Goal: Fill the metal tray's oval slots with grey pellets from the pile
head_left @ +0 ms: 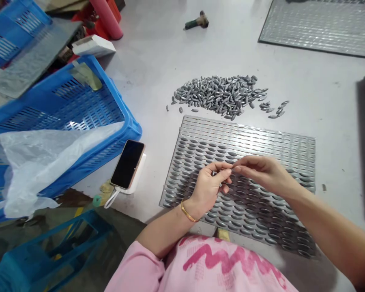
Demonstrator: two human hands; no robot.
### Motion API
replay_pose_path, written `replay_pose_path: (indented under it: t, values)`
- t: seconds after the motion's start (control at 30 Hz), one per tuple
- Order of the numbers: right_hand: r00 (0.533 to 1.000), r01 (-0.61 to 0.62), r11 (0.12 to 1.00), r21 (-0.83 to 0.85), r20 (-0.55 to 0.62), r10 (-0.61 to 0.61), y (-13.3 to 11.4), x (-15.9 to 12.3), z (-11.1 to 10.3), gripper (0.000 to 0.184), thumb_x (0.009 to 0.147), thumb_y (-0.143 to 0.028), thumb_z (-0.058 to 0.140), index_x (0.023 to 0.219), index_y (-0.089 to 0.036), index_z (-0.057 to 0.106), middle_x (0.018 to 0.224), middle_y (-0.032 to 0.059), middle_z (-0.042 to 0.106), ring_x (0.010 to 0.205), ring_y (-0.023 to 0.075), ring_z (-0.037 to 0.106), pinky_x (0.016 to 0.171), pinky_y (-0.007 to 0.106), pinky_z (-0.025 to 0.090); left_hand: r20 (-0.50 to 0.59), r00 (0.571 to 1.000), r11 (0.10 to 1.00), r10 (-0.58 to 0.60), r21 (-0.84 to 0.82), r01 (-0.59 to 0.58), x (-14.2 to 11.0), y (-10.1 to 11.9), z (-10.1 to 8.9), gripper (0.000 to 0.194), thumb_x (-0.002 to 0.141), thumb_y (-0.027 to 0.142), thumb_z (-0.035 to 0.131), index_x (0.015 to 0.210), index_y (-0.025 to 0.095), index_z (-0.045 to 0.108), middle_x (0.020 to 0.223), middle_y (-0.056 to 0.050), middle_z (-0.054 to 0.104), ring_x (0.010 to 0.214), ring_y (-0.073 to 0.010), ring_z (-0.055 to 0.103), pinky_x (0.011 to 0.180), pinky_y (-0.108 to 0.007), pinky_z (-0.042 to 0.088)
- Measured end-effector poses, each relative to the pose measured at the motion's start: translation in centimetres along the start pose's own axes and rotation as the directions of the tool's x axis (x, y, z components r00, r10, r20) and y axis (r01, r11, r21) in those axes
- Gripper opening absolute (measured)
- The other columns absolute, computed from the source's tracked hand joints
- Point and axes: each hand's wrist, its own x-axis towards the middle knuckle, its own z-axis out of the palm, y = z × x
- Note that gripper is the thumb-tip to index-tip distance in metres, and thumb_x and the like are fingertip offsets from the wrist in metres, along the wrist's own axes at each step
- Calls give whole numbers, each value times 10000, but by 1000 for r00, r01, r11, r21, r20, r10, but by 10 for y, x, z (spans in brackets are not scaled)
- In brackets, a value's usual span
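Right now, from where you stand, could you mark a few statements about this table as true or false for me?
1. The loose pile of gray pieces lies just beyond the grooved board. True.
2. Every row of the board is filled with gray pieces. False: the rows farthest from the person show none.
3. The left hand and right hand are held wide apart. False: their fingertips come together over the board.
4. The phone lies beside the blue basket. True.
5. The gold bracelet is on the right wrist. False: it is on the left wrist.
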Motion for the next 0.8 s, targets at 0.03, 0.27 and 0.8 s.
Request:
replay_pose_path:
  t: [0.03, 0.27, 0.8]
  values:
    - [999, -23, 999, 36, 24, 22, -1, -3, 2, 355, 892, -528, 640, 895, -189, 742, 768, 41, 706, 640, 148, 573, 562, 276, 430, 0, 1000, 999, 16, 30, -16, 0, -2, 0, 222, 728, 269, 791, 888, 146, 698, 682, 19, 594, 532, -60, 498, 425, -185, 367]
    - [997, 24, 999, -29, -76, -26, 2, -9, 3, 271, 884, -465, 664, 961, -222, 755, 844, 42, 749, 714, 179, 656, 629, 293, 503, -19, 999, 999, 43, 26, -43, 0, -1, 3, 271, 733, 263, 794, 943, 155, 662, 739, 13, 613, 565, -75, 544, 418, -174, 386]
    - [827, 360, 324, -875, 139, -544, 33, 43, -17, 246, 943, -174, 504, 1022, -189, 736, 941, 79, 750, 859, 205, 614, 616, 320, 401, -72, 977, 947, -200, -270, 174, -5, 4, 3, 214, 840, 215, 611, 1041, 183, 545, 912, -96, 734, 679, -175, 707, 535, -230, 510]
